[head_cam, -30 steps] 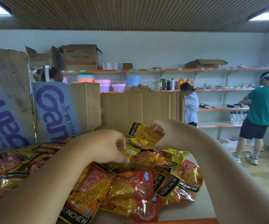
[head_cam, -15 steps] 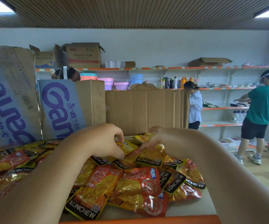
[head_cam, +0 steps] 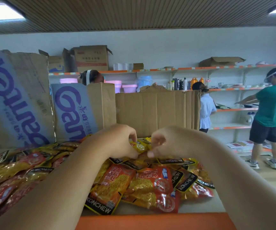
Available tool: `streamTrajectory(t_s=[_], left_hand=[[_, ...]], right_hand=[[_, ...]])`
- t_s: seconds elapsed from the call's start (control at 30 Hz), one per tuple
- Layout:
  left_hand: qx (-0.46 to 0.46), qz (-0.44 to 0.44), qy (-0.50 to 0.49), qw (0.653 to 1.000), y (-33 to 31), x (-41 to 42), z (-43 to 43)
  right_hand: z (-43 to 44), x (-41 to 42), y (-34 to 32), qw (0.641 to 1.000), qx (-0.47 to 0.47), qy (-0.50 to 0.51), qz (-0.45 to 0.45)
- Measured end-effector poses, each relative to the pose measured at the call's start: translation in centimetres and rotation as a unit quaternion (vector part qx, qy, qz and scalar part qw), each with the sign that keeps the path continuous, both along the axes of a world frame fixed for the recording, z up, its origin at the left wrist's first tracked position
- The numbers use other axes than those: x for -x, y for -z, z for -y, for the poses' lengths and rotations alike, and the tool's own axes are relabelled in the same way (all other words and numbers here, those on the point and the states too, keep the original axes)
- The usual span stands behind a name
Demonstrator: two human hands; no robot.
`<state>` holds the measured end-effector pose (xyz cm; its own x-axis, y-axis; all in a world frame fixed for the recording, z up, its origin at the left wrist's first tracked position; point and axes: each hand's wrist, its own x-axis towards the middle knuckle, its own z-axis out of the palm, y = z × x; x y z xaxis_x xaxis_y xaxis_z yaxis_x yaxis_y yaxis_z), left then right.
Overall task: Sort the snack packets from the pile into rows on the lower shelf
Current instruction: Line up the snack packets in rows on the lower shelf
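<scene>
While the heap of orange and yellow plastic snack packets [head_cam: 134, 185] lies across the orange-edged shelf board [head_cam: 150, 221], the left hand [head_cam: 117, 143] and right hand [head_cam: 167, 143] sit close together above its far side; curled fingers of both pinch one small yellow plastic packet [head_cam: 140, 146] by its ends.

In my left grip [head_cam: 117, 143] and right grip [head_cam: 164, 143], a yellow packet [head_cam: 139, 146]; nearer me, orange-red packets [head_cam: 150, 183] banded black; beyond, a box [head_cam: 72, 110] pale blue, lettered purple.

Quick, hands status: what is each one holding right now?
Left hand: closed, grip pinching the yellow packet.
Right hand: closed, fingers curled on the same packet's other end.
</scene>
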<state>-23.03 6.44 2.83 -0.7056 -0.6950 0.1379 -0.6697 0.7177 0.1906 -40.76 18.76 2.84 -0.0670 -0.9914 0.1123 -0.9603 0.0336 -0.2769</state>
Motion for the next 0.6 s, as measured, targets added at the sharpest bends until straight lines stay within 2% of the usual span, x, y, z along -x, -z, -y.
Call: streamTrajectory(t_s=[0.1, 0.3, 0.5, 0.6], left_hand=[[0.025, -0.016, -0.021, 0.999, -0.4, -1.0, -0.5], [0.067, -0.054, -0.054, 0.995, -0.8, -5.1, -1.4], [0.073, -0.080, -0.072, 0.992, 0.0, -9.2, -2.2], [0.108, -0.120, -0.069, 0.984, 0.3, -11.1, -2.4]], right_hand=[[0.7, -1.0, 0.3, 0.998, 0.014, 0.009, -0.059], [0.5, -0.2, 0.4, 0.991, -0.029, 0.089, -0.096], [0.3, 0.2, -0.2, 0.992, -0.072, 0.088, -0.050], [-0.1, -0.2, -1.1, 0.994, -0.006, 0.107, -0.031]])
